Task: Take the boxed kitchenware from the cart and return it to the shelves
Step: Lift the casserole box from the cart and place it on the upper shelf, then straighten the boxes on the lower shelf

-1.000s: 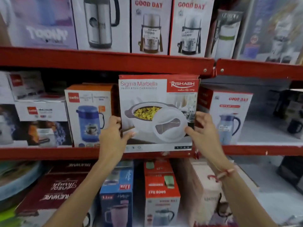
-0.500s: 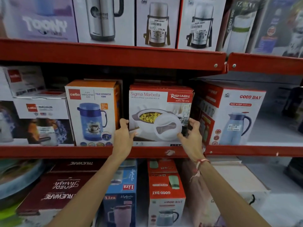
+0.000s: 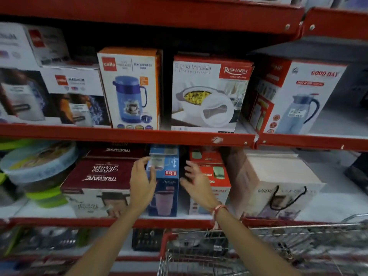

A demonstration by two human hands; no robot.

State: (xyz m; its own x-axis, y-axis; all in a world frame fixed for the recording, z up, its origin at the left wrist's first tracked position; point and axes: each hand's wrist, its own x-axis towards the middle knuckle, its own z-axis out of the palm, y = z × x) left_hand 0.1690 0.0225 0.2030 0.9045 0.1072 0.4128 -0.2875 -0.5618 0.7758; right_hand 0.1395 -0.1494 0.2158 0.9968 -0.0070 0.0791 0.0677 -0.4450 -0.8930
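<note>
The white and red Sigma Marbella casserole box stands on the middle red shelf, between an orange Cello flask box and a Good Day jug box. No hand touches it. My left hand and my right hand hang lower, in front of the shelf below, fingers spread and empty. They sit either side of a blue Liza box. The wire cart with a red rim is at the bottom right; its contents are blurred.
On the lower shelf stand a maroon Trueware box, an orange Good Day box and a pale Ganesh box with a black cord. Round plastic containers sit far left. Bare shelf space lies at the right.
Both hands have let go of the casserole box, which now stands pushed in on the middle shelf. The hands dropped to the lower shelf level and the view tilted down, bringing the cart into view.
</note>
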